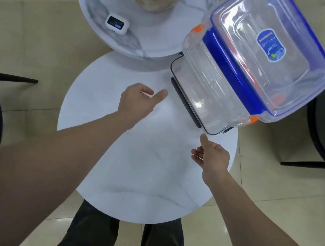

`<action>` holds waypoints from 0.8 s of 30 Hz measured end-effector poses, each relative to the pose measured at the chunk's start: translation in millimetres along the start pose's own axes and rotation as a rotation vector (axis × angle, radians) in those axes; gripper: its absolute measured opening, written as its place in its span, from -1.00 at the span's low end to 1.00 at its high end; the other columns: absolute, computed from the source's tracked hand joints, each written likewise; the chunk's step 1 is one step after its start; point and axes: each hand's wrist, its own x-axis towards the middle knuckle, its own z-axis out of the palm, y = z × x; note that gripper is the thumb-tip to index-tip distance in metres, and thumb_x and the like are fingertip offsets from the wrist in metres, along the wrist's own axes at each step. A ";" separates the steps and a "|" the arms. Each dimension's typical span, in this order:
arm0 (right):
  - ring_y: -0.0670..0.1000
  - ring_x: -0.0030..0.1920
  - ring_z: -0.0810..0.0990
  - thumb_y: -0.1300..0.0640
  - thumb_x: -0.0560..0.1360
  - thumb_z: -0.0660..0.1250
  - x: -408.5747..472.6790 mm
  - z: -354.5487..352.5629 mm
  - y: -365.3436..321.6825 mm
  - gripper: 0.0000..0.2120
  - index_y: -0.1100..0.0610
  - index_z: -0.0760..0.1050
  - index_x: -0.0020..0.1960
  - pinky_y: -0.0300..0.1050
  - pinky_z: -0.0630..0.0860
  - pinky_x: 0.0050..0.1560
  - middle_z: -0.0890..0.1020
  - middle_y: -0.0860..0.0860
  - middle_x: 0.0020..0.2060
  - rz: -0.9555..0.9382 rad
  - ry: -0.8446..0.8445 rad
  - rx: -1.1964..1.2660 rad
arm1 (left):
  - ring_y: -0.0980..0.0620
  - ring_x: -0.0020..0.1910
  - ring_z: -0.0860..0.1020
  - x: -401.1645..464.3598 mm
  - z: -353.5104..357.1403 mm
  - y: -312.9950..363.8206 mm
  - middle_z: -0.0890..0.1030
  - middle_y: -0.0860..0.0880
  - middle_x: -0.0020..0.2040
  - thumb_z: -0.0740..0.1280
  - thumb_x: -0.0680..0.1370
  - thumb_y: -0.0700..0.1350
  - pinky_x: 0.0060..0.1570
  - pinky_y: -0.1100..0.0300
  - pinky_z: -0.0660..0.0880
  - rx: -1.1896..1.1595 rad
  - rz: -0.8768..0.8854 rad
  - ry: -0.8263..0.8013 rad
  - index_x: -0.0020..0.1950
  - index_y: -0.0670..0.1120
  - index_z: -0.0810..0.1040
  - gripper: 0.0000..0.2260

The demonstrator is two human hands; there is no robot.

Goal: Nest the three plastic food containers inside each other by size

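A stack of clear plastic food containers [251, 68] stands at the far right edge of the round white marble table [130, 160]: the blue-rimmed lidded container [275, 49] on top, an orange-clipped one [210, 83] beneath, a dark-rimmed one [184, 103] lowest (how deeply they nest I cannot tell). The left hand [137, 100] hovers open and empty near the stack. The right hand [213, 155] is loosely open, holding nothing, its thumb just beside the lowest corner.

Both bare forearms reach forward. The left hand [137, 99] is loosely open, thumb out — empty. The right hand [213, 155] is open too, forefinger extended.
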 end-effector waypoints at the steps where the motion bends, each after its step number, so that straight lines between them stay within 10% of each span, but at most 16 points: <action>1: 0.01 -0.42 0.60 0.07 0.52 0.46 -6.4 0.5 0.6 -0.74 0.20 0.49 -0.21 -0.12 0.68 -0.29 0.54 0.06 -0.39 -0.027 -0.002 -0.040 | 0.02 -0.17 0.70 -9.8 -6.1 -3.6 0.70 -0.02 -0.16 0.52 0.35 0.31 -0.10 0.11 0.64 0.057 0.031 0.010 0.01 -0.05 0.60 -0.51; 4: 0.02 -0.36 0.59 0.03 0.51 0.45 -26.5 1.8 2.8 -0.71 0.18 0.45 -0.23 -0.06 0.61 -0.25 0.56 0.04 -0.39 -0.162 -0.003 -0.236 | 0.14 -0.18 0.60 -42.0 -26.4 -12.0 0.63 0.10 -0.20 0.49 0.39 0.31 -0.23 0.32 0.43 0.232 0.146 0.032 -0.03 -0.02 0.60 -0.58; 13: -0.02 -0.21 0.55 -0.09 0.57 0.31 -100.3 12.9 -20.0 -0.67 0.06 0.50 -0.30 -0.05 0.38 -0.01 0.59 -0.08 -0.29 -0.703 -0.009 -0.834 | -0.02 0.48 0.27 -104.1 -92.2 10.7 0.48 0.03 0.41 0.14 0.60 0.31 0.33 0.00 0.01 0.852 0.533 0.015 0.29 0.06 0.59 -0.53; 20: 0.09 0.20 0.53 0.06 0.68 -0.01 -171.8 35.3 -93.4 -0.60 0.01 0.63 0.13 0.05 0.36 0.25 0.62 -0.01 0.08 -0.969 -0.194 -0.846 | -0.10 0.65 -0.06 -148.0 -144.8 86.9 0.17 -0.03 0.66 -0.12 0.69 0.15 0.40 -0.12 -0.38 1.078 0.706 0.082 0.55 0.05 0.35 -0.49; 24: 0.02 0.63 -0.04 -0.07 0.70 -0.12 -218.8 50.3 -153.5 -0.51 -0.05 0.18 0.60 0.02 -0.14 0.57 0.11 -0.01 0.63 -1.127 -0.198 -1.007 | -0.06 0.66 -0.16 -162.2 -183.6 146.1 0.05 0.01 0.69 -0.25 0.64 0.18 0.37 -0.04 -0.58 1.060 0.789 0.200 0.63 0.07 0.21 -0.40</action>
